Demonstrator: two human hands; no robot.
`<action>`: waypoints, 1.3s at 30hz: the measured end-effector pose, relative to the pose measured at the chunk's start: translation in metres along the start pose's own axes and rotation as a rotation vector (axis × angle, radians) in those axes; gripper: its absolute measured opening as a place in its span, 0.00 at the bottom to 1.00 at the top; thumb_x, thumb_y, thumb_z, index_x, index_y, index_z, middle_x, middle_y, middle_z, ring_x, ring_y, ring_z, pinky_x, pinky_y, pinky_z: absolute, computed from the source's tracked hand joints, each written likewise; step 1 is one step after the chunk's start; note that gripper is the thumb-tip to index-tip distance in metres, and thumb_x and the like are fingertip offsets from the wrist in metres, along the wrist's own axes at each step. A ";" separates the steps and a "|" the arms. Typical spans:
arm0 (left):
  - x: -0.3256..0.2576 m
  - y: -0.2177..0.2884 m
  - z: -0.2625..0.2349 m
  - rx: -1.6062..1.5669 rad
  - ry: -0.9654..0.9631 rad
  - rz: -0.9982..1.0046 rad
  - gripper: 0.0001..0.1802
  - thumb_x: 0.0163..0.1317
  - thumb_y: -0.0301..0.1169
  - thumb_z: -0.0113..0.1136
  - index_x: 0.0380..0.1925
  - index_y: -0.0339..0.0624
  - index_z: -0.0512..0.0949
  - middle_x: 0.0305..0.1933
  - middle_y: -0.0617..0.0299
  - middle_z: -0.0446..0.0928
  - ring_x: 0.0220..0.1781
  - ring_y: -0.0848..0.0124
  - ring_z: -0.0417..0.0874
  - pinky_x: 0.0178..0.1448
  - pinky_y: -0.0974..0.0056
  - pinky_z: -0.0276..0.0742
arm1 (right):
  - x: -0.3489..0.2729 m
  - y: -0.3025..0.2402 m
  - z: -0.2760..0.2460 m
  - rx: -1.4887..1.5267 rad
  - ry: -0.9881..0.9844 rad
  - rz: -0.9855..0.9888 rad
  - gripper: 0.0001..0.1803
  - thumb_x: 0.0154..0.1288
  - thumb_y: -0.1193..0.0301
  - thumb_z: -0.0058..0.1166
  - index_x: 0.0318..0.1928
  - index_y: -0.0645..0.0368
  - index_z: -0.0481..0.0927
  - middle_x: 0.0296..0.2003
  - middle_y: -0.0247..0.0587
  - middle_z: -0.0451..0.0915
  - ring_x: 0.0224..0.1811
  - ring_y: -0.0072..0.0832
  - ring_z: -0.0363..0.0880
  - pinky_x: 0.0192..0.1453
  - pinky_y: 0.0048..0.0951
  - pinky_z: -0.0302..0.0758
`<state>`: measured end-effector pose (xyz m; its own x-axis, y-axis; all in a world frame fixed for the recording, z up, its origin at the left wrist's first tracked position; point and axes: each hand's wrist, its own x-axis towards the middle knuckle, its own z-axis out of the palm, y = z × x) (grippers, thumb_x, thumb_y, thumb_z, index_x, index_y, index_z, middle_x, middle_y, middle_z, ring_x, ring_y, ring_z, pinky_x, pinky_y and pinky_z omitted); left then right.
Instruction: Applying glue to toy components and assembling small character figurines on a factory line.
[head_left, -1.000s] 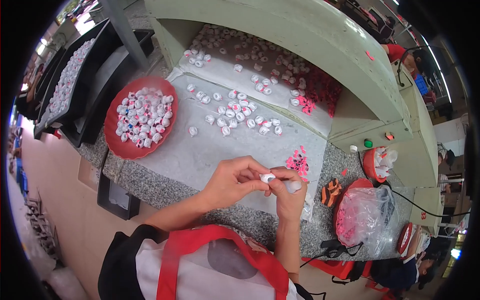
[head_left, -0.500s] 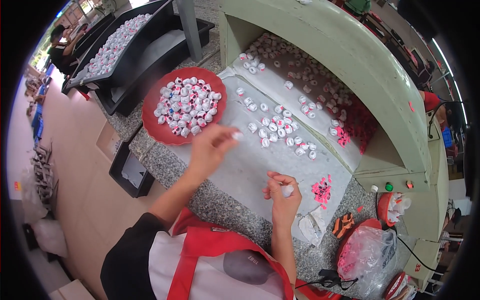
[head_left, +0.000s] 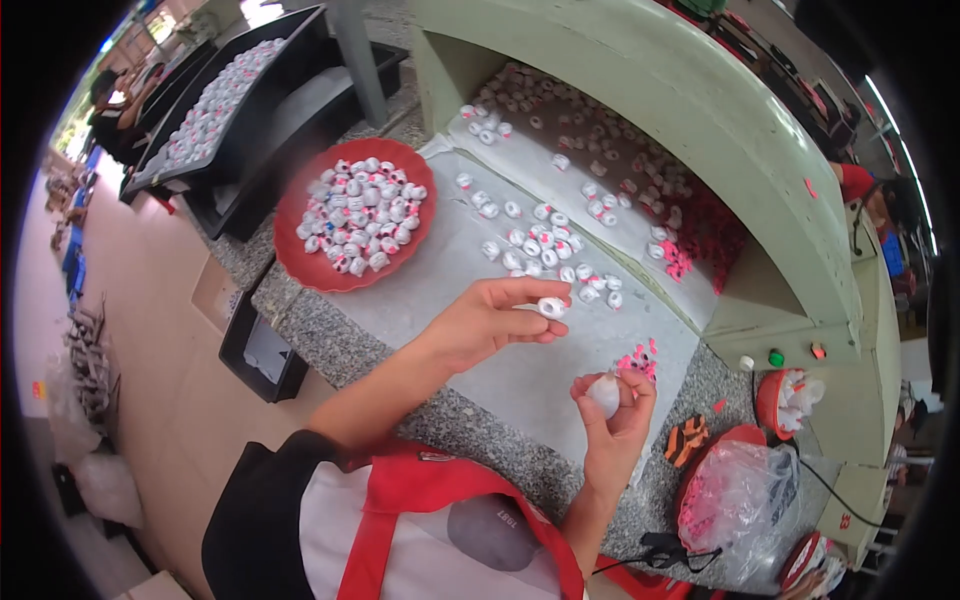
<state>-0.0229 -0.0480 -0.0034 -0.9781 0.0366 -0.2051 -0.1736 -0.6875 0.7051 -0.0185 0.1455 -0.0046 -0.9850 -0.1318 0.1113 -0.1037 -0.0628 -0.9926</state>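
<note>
My left hand point(head_left: 490, 325) pinches a small white round piece point(head_left: 551, 308) with a dark hole in it between thumb and fingertips, above the pale sheet point(head_left: 410, 345) on the bench. To its right, my right hand point(head_left: 625, 415) is closed round a translucent white rounded bulb point(head_left: 604, 396), perhaps a small squeeze bottle. Beyond my hands lies a loose group of similar white pieces point(head_left: 545, 240), some with pink showing. A small heap of pink bits point(head_left: 638, 358) lies just past my right hand. At the left, a red scalloped bowl point(head_left: 283, 230) holds many white pieces, some marked pink.
A pale green arched housing point(head_left: 640, 60) curves over more white and pink pieces. Black trays point(head_left: 205, 190) stand at the far left. Near the right edge are a red tub point(head_left: 768, 410), a clear plastic bag point(head_left: 735, 500) and an orange-and-black striped item point(head_left: 686, 440). Another person point(head_left: 110, 110) works far left.
My left hand has moved right, away from the bowl, and now holds a white round piece near my right hand. My right hand has shifted right, still holding the translucent bulb.
</note>
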 end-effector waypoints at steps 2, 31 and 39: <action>-0.004 -0.008 0.019 0.088 -0.037 0.037 0.14 0.57 0.21 0.50 0.45 0.32 0.72 0.47 0.55 0.73 0.43 0.66 0.78 0.47 0.67 0.74 | 0.001 -0.025 -0.005 0.117 0.057 0.143 0.18 0.49 0.84 0.49 0.43 0.63 0.65 0.31 0.41 0.70 0.24 0.23 0.71 0.29 0.22 0.72; -0.015 -0.026 0.055 0.627 -0.080 0.479 0.17 0.48 0.13 0.55 0.41 0.31 0.72 0.44 0.51 0.70 0.45 0.66 0.75 0.48 0.66 0.77 | -0.026 -0.033 -0.013 -0.373 0.215 -0.526 0.13 0.48 0.74 0.54 0.35 0.66 0.71 0.27 0.42 0.74 0.24 0.26 0.72 0.29 0.23 0.69; -0.015 -0.023 0.051 0.753 -0.070 0.550 0.17 0.47 0.13 0.56 0.40 0.33 0.74 0.43 0.52 0.71 0.44 0.68 0.75 0.46 0.69 0.77 | -0.018 -0.046 -0.015 -0.474 0.094 -0.653 0.12 0.46 0.78 0.53 0.34 0.67 0.71 0.23 0.42 0.76 0.15 0.27 0.72 0.19 0.23 0.68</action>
<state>-0.0103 0.0044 0.0184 -0.9453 -0.0943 0.3121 0.3108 0.0291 0.9500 0.0018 0.1657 0.0387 -0.7111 -0.1287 0.6912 -0.6880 0.3299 -0.6464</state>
